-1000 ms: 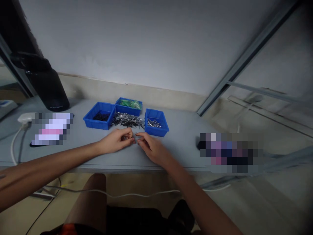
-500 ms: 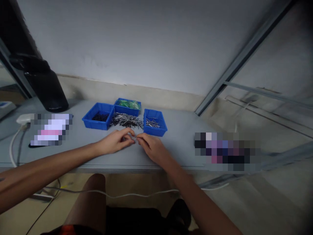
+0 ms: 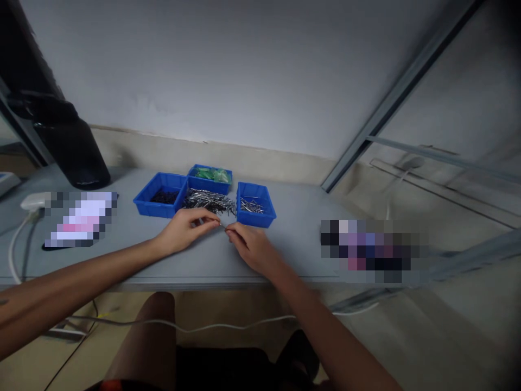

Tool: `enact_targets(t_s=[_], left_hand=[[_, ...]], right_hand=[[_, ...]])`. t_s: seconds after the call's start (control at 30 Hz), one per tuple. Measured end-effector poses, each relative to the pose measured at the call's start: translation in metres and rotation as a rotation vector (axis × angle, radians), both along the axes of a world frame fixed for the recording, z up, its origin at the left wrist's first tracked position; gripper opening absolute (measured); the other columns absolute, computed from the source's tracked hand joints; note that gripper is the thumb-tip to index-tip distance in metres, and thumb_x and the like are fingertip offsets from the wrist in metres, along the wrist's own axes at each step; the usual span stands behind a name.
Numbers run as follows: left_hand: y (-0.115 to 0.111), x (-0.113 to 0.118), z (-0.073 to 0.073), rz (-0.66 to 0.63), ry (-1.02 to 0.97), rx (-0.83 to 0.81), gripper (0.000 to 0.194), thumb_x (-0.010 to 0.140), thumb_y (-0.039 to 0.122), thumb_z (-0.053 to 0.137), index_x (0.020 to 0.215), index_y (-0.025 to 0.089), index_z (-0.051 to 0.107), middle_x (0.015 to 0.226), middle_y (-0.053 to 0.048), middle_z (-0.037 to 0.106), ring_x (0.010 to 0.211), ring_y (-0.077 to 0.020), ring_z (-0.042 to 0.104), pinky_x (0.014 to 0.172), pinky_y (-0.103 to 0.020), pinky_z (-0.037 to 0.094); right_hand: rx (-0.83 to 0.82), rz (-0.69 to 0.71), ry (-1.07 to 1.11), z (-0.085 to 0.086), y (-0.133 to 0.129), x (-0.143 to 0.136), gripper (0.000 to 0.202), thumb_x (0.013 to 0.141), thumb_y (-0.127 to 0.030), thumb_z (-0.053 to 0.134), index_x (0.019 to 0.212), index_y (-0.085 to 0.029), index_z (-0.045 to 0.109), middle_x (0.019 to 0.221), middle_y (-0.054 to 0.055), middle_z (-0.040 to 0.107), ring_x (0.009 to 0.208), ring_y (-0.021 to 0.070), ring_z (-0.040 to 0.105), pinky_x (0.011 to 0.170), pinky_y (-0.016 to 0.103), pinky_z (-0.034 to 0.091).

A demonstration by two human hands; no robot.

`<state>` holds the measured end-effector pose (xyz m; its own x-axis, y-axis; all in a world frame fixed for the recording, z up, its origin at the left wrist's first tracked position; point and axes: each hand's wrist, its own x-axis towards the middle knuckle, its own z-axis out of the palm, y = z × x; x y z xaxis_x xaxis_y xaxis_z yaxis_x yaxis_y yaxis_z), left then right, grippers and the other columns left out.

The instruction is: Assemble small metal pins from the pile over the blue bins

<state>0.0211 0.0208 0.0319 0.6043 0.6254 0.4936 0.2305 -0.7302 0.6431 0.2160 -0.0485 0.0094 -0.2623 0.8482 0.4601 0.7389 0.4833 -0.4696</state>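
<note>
A thin metal pin (image 3: pixel 222 226) spans the small gap between my two hands, above the front of the grey table. My left hand (image 3: pixel 188 228) is closed, thumb and forefinger pinched at the pin's left end. The other end sits in the fingertips of my right hand (image 3: pixel 253 244), also closed. Whether a small part is fitted on the pin is too small to make out. Just beyond my hands lies a loose heap of metal pins (image 3: pixel 209 199), with dark pieces among them. To its right, a blue bin (image 3: pixel 260 219) holds more silvery pins.
Left of the heap, a blue bin (image 3: pixel 157 210) contains small dark parts; another blue bin (image 3: pixel 211 184) behind holds green pieces. A black bottle (image 3: pixel 77 152), a phone (image 3: pixel 83 214) and a white charger (image 3: pixel 35 201) stand left. A blurred-out object (image 3: pixel 366 244) lies right.
My left thumb and forefinger, apart before, have closed at the pin's left end. The pin has tilted. My right hand has hardly moved; the whole view has shifted slightly.
</note>
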Motion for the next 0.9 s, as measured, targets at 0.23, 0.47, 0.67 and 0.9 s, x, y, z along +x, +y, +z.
enact_targets(t_s=[0.23,0.47,0.67,0.9], left_hand=[[-0.0027,-0.0002,-0.0018,-0.203,-0.049,0.086,0.019,0.084,0.033,0.062,0.086,0.017,0.072,0.081,-0.006,0.072,0.077,-0.0168,0.064,0.072,-0.029,0.051],[-0.0075,0.0009,0.0011,-0.121,0.013,-0.030,0.014,0.084,0.027,0.055,0.090,0.015,0.062,0.081,-0.003,0.070,0.075,-0.0129,0.064,0.067,-0.022,0.050],[-0.0067,0.0028,0.0025,-0.070,0.112,-0.017,0.015,0.082,0.029,0.056,0.084,0.016,0.063,0.070,0.001,0.065,0.065,-0.0116,0.058,0.061,-0.021,0.045],[-0.0037,0.0027,-0.0008,-0.111,0.197,-0.064,0.018,0.081,0.032,0.058,0.086,0.017,0.066,0.071,0.000,0.067,0.064,-0.0116,0.057,0.059,-0.021,0.043]], right_hand=[[-0.053,0.079,-0.069,-0.0029,0.0005,0.0007,0.020,0.095,-0.024,0.041,0.094,-0.019,0.059,0.089,0.006,0.068,0.081,0.0171,0.062,0.072,0.028,0.044],[-0.079,0.077,-0.069,-0.0017,-0.0005,0.0005,0.022,0.096,-0.028,0.039,0.095,-0.019,0.060,0.093,0.006,0.068,0.084,0.0175,0.062,0.074,0.029,0.044],[-0.029,0.026,0.031,0.0024,-0.0032,0.0003,0.021,0.095,-0.029,0.039,0.098,-0.019,0.058,0.088,0.005,0.068,0.079,0.0165,0.061,0.071,0.027,0.043],[-0.052,0.026,0.014,0.0015,-0.0033,-0.0005,0.023,0.095,-0.032,0.039,0.095,-0.019,0.059,0.085,0.005,0.067,0.076,0.0167,0.061,0.069,0.027,0.042]])
